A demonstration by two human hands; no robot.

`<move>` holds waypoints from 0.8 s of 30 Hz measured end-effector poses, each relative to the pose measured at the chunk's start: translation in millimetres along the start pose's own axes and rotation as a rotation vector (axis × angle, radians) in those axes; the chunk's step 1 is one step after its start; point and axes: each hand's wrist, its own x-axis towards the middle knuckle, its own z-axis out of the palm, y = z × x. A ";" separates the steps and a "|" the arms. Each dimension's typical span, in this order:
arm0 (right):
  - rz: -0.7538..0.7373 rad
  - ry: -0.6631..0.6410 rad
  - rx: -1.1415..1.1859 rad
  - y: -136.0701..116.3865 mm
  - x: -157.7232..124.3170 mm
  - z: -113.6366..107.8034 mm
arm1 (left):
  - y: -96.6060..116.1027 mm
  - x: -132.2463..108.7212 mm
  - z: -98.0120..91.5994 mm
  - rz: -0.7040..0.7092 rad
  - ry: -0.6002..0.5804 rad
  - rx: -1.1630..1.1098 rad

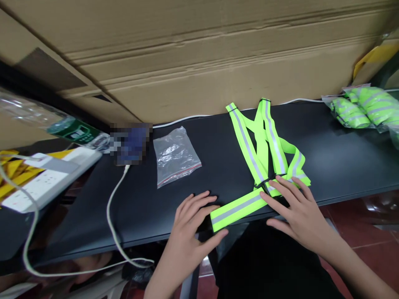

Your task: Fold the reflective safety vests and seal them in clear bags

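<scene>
A neon yellow-green reflective harness (237, 209) with silver stripes lies spread on the black table, its shoulder straps stretching toward the cardboard and its waist band along the near edge. My left hand (195, 228) is at the band's left end, thumb and fingers apart on either side of it, not closed on it. Over the black buckle area rests my right hand (293, 207), fingers spread and fingertips touching the band. Part of the buckle is hidden under those fingers. Left of the harness lies a clear zip bag (176, 157) with a red seal line, flat on the table.
Bagged harnesses (364, 108) sit at the far right. A cardboard wall (218, 74) borders the table's back. At left are a white power strip (52, 178), a plastic bottle (75, 131), a blurred-out device (132, 143) and a looping white cable (109, 211).
</scene>
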 end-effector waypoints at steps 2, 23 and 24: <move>0.000 -0.007 -0.017 -0.4 -0.3 0.5 | -0.2 -2.4 -1.8 -0.030 0.022 -0.149; 0.024 0.075 -0.025 -2.4 0.1 16.8 | -2.3 13.8 -29.6 0.082 -0.053 -0.186; 0.021 0.070 -0.028 -2.4 0.2 16.3 | -2.9 16.2 -32.3 0.086 -0.080 -0.188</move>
